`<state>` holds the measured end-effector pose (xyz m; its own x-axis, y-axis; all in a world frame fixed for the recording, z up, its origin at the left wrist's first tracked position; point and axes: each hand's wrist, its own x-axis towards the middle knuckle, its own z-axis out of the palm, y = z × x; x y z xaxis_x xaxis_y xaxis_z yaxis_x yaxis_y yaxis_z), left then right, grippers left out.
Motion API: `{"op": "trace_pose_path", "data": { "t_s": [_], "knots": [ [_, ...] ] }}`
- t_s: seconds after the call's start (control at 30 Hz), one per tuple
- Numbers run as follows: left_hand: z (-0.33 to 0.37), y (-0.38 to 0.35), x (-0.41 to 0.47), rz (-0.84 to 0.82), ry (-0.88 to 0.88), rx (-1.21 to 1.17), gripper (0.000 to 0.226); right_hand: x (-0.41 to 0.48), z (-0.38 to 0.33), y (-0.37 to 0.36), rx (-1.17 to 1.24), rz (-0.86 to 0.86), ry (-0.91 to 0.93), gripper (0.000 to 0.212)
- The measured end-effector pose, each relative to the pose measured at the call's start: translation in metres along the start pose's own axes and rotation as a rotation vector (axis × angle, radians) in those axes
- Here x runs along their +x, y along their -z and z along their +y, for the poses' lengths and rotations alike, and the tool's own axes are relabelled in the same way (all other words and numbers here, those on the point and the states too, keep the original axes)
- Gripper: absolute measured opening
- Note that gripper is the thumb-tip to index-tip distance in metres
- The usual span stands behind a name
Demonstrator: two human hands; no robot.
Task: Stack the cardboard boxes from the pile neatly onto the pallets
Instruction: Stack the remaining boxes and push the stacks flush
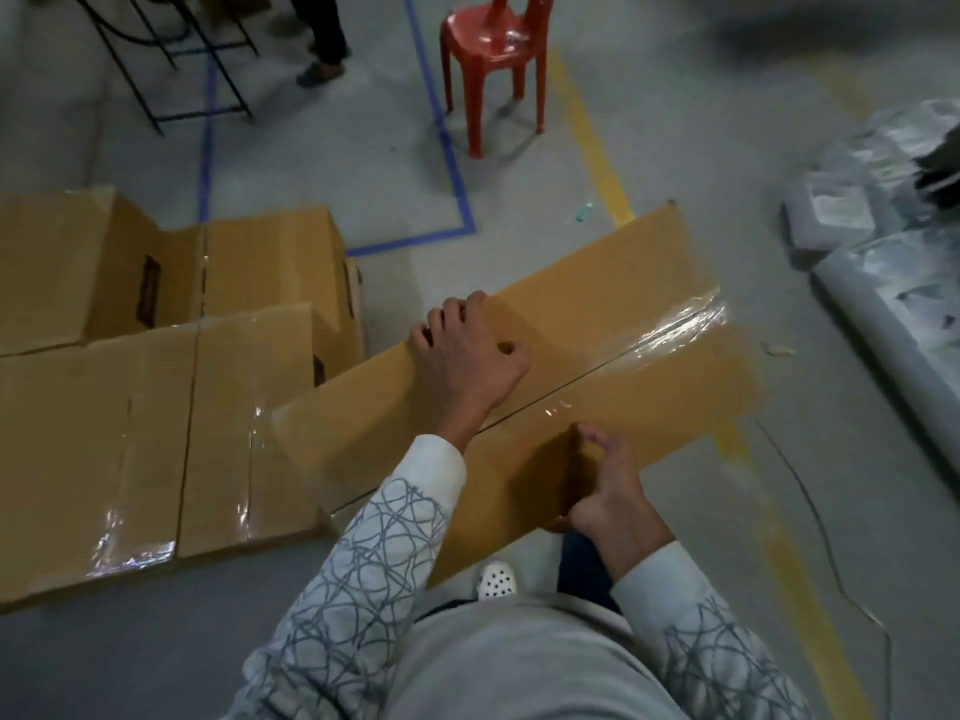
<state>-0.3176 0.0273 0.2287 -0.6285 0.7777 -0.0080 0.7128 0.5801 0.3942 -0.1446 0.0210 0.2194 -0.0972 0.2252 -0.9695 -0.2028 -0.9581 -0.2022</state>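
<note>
Holding a taped box at the pile

Gripping a long cardboard box (545, 376) with both hands, a person is standing over it. The left hand (470, 350) is curling its fingers over the far long edge; the right hand (605, 485) is closing on the near edge. Clear tape (680, 324) is shining along the box's centre seam. To the left, other cardboard boxes (156, 366) are lying on the floor (675, 148), touching one another. A dark printed mark (148, 296) on one is showing, too blurred to read. A red chair (493, 59) is standing beyond
</note>
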Motion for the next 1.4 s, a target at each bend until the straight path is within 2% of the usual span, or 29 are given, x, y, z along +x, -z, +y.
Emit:
{"op": "trace_pose_path", "data": {
  "t_s": [0.13,0.23,0.3,0.47,0.57,0.7,0.77,0.87,1.1,1.17,1.27,1.33,1.4],
  "knots": [
    [-0.003,-0.012,0.1,0.014,0.208,-0.135,0.072,0.038,-0.093,-0.075,-0.128,0.01,0.124,0.054],
    [-0.003,-0.01,0.17,0.054,0.362,-0.233,0.076,0.056,-0.162,-0.139,-0.272,-0.04,0.169,0.09],
    [-0.003,-0.002,0.213,0.109,0.423,-0.227,0.08,0.068,-0.204,-0.181,-0.351,-0.066,0.185,0.102],
    [-0.014,0.037,0.317,0.303,0.498,-0.093,0.083,0.066,-0.268,-0.292,-0.493,-0.167,0.231,0.074],
    [-0.029,0.051,0.374,0.369,0.532,-0.016,0.08,0.079,-0.295,-0.357,-0.572,-0.202,0.184,0.068],
    [-0.079,0.046,0.461,0.361,0.62,0.007,0.078,0.118,-0.316,-0.452,-0.657,-0.176,0.097,0.059],
    [-0.11,0.046,0.509,0.331,0.637,-0.009,0.074,0.137,-0.327,-0.504,-0.695,-0.165,0.054,0.063],
    [-0.147,0.056,0.581,0.267,0.621,0.007,0.08,0.15,-0.341,-0.587,-0.722,-0.131,-0.016,0.071],
    [-0.206,0.11,0.734,0.227,0.619,0.004,0.077,0.155,-0.379,-0.751,-0.698,-0.098,-0.029,0.083],
    [-0.228,0.118,0.77,0.222,0.656,-0.02,0.078,0.165,-0.39,-0.796,-0.704,-0.103,-0.017,0.079],
    [-0.268,0.126,0.823,0.232,0.734,-0.06,0.076,0.178,-0.4,-0.871,-0.778,-0.16,-0.04,0.06],
    [-0.298,0.133,0.855,0.261,0.803,-0.096,0.074,0.194,-0.404,-0.925,-0.904,-0.175,-0.072,0.057],
    [-0.33,0.14,0.883,0.299,0.892,-0.109,0.074,0.207,-0.409,-0.984,-1.018,-0.23,-0.106,0.042]
  ]
}}
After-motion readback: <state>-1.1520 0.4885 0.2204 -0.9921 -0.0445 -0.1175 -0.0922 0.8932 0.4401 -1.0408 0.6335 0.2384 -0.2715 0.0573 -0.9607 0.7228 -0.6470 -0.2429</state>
